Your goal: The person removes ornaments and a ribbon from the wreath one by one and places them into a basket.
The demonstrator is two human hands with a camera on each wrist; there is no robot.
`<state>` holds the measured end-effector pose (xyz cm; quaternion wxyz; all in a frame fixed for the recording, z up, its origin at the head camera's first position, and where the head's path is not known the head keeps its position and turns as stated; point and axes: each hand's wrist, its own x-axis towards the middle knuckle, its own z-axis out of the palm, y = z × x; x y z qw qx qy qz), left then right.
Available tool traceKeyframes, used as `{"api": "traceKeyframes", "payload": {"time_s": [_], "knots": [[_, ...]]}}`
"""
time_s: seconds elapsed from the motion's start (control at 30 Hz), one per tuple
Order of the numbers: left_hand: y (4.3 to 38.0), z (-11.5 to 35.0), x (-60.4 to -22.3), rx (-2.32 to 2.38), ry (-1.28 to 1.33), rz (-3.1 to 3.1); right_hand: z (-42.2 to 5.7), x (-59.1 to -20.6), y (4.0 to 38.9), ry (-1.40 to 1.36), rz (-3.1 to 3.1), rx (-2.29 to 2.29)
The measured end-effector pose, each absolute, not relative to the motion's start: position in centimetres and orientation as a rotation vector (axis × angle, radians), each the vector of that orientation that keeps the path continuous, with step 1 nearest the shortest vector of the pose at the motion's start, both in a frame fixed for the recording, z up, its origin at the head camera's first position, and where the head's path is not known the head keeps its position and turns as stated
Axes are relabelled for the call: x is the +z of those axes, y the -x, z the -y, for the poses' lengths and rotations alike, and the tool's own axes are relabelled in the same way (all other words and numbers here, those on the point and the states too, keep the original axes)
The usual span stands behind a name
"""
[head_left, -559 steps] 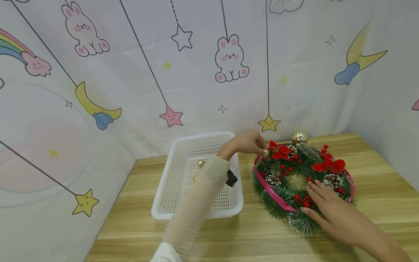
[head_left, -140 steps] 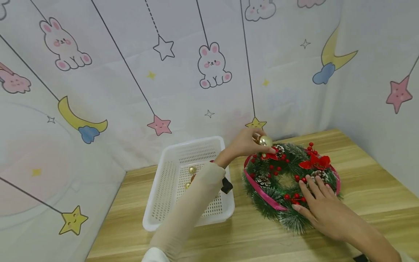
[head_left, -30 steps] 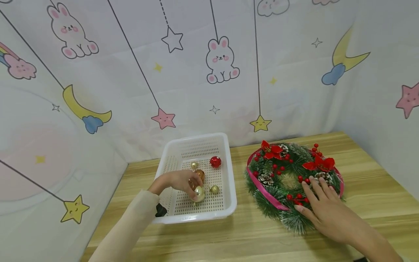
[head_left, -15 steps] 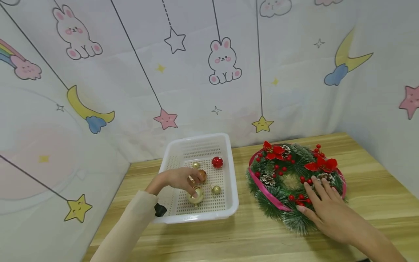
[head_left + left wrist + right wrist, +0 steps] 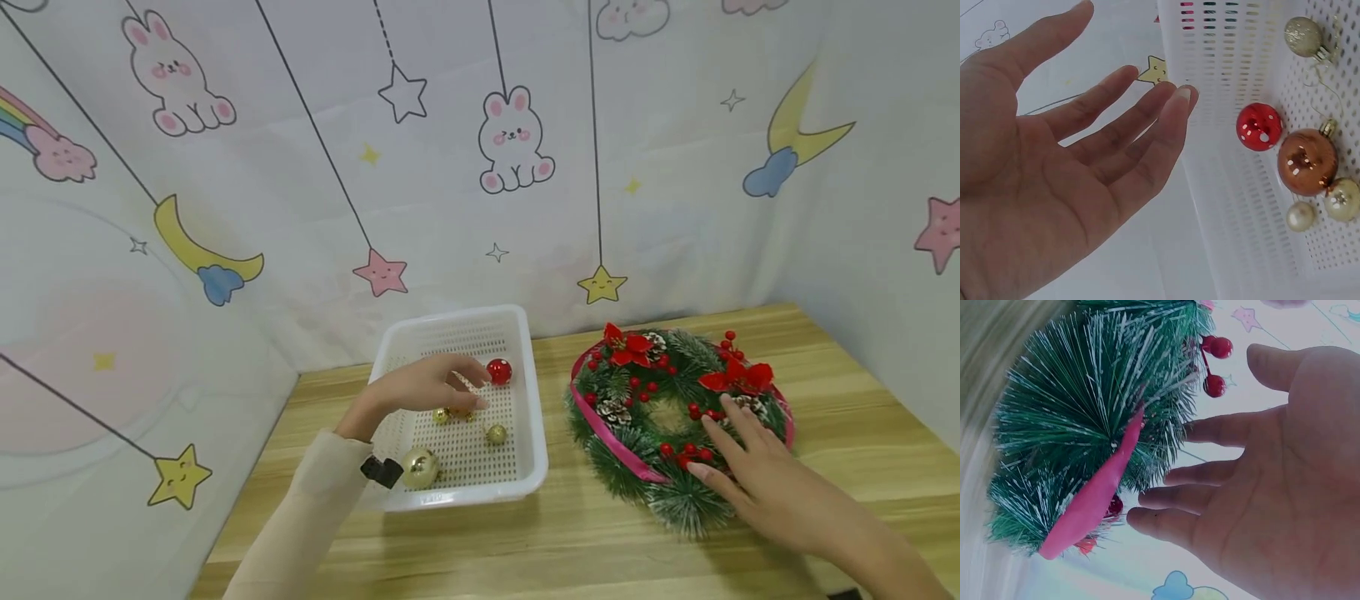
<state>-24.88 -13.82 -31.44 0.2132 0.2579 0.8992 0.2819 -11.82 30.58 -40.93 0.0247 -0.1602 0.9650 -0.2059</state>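
Note:
My left hand [image 5: 423, 390] hovers over the white basket [image 5: 534, 450], fingers loosely bent with nothing in them. A large pale gold Christmas ball [image 5: 420, 468] lies in the basket's near left corner. A red ball [image 5: 498, 372] and a small glittery gold ball [image 5: 496, 434] lie farther right. In the left wrist view a copper ball [image 5: 1307, 162] and a small pearly ball [image 5: 1300, 216] also show; my hand mostly hides these in the head view. My right hand [image 5: 780, 483] spreads over the near right part of the Christmas wreath [image 5: 690, 504], fingers fairly straight.
The wreath carries red flowers [image 5: 738, 377], berries, pine cones [image 5: 613, 412] and a pink ribbon [image 5: 615, 442]. Basket and wreath stand side by side on a wooden table [image 5: 570, 550]. A printed curtain [image 5: 450, 208] rises right behind them.
The large gold ball, earlier at the wreath's far edge, was carried left and let go in the basket. My left hand has since risen off it. My right hand has lifted slightly.

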Motion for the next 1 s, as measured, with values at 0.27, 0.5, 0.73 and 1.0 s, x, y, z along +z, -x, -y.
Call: {"api": "traceKeyframes", "payload": {"time_s": [0.27,0.5,0.73,1.0], "knots": [[25.0,11.9,-30.5,0.854,-0.763,-2.531,-31.4,-40.3,12.1,0.516,-2.975,-0.774],[26.0,9.9,-30.7,1.074,-0.738,-2.460,-32.9,-38.5,12.6,0.455,-3.099,-0.711],[27.2,7.4,-30.2,1.089,-0.657,-2.460,-35.1,-37.8,14.0,0.407,-3.154,-0.745],[29.3,4.8,-29.9,1.115,-0.593,-2.367,-37.4,-37.4,16.6,0.428,-3.212,-0.765]]}}
